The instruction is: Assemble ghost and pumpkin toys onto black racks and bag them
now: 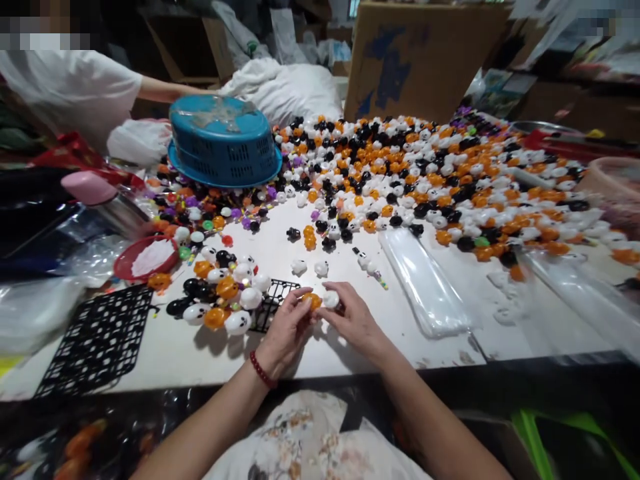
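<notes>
My left hand [286, 328], with a red bead bracelet [263, 370] at its wrist, pinches a small orange pumpkin-like plastic piece [313, 301]. Close against it, my right hand [354, 319] grips a small white plastic piece [331, 299]. Whether the two pieces are joined I cannot tell. Just beyond my hands lie two white ghost-like pieces [321, 268]. A black plastic grid [273, 300] is partly covered by my left hand and by a cluster of white, orange and black figures [227, 288] to its left.
A large heap of mixed pieces [380, 160] spreads over the back of the white table [350, 373]. An upturned blue basket [225, 143] stands back left. Clear plastic bags [425, 283] lie to the right. At left are a red dish [125, 261], another black grid [97, 340] and a person in white [75, 87].
</notes>
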Demonstrator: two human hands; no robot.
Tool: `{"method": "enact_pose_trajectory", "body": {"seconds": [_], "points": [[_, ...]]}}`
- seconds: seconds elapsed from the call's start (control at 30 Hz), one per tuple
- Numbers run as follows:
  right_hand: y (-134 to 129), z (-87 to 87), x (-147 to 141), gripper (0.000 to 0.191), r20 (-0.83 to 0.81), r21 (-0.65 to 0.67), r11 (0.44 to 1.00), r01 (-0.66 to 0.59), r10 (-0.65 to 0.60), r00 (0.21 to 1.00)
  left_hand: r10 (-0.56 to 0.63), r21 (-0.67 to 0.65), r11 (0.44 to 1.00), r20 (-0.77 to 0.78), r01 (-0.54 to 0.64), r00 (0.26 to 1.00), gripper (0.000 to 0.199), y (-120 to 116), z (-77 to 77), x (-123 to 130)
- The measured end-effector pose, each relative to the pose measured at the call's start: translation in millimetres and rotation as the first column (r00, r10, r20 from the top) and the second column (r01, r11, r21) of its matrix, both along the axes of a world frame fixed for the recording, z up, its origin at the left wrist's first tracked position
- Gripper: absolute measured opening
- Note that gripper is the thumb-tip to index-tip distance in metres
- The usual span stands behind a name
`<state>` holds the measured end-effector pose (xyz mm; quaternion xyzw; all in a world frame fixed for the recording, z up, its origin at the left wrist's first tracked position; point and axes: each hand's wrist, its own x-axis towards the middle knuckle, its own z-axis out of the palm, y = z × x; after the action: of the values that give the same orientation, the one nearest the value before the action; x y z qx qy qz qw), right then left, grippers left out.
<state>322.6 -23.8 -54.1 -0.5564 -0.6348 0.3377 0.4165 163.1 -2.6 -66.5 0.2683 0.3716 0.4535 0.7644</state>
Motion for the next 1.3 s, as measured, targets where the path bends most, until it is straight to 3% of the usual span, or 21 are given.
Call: {"method": "enact_pose_trajectory", "body": {"seconds": [0.1,0.23,0.4,0.63,0.8,1.03,1.3], "points": [[-14.9,-2.1,7.6,0.04,0.09,-0.025,1.0,0.011,-0.009,0.996,-0.002,-0.076,0.997,0.033,0.004,0.999,0.035,-7.4,-1.5,-4.8],[-28.9,-5.5,12.1,0.042,0.205,0.056,0.996,-0.067,0.055,0.977,-0.001,-0.095,0.995,0.029,0.004,1.0,0.036,-11.3,2.0,-9.8],[-34.6,-6.1,10.4,0.044,0.292,0.058,0.99,-0.125,0.103,0.951,-0.04,-0.044,0.998,0.008,0.04,0.999,0.034,-13.5,1.6,-8.4],[-38.1,1.7,13.3,0.042,0.469,-0.009,0.994,-0.108,0.1,0.878,-0.074,0.076,0.994,-0.072,0.079,0.995,0.036,-17.3,-1.3,-6.9],[-39.6,6.9,14.6,0.04,0.314,0.015,0.992,-0.124,0.113,0.942,-0.1,0.204,0.969,-0.202,0.142,0.974,0.035,-18.1,-8.0,-10.6],[-38.5,15.8,12.9,0.019,0.11,-0.057,0.995,-0.083,0.089,0.99,-0.279,0.159,0.938,-0.181,0.308,0.943,0.027,-20.8,-8.4,-10.4],[-42.9,10.3,-2.5,0.022,-0.077,-0.078,0.995,-0.061,0.055,0.996,-0.203,0.265,0.895,-0.474,0.359,0.857,0.026,-31.9,-5.4,-8.2]]}}
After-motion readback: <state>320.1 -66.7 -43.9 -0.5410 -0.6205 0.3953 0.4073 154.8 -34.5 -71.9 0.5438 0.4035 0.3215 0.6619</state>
